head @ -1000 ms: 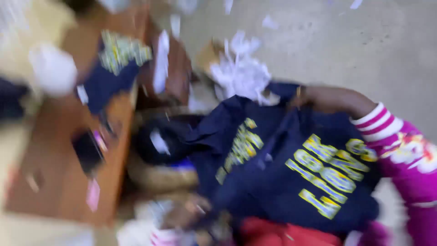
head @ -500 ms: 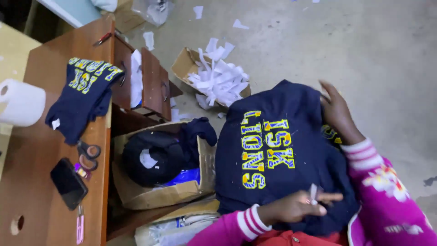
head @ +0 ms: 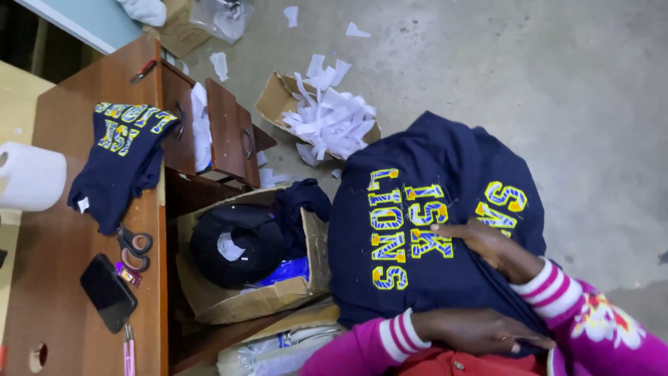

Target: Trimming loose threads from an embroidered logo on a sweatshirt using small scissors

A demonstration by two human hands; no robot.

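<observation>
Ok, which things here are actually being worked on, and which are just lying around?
In hand:
- navy blue shirt with yellow letters, spread on the lap
- left hand, flat on its lower edge
- right hand, pressing on the print

Lying about:
- second navy shirt on the brown wooden desk
- black-handled scissors
- black phone
- white paper roll
- cardboard box of paper scraps

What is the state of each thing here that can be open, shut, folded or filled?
Navy shirt: spread on the lap, print up, under both hands.
Left hand: flat on its lower edge.
Right hand: flat on the print.
Desk drawers: pulled open.
Scissors: shut.
Cardboard box: open, holding dark cloth.
Small box: open, full of paper scraps.
</observation>
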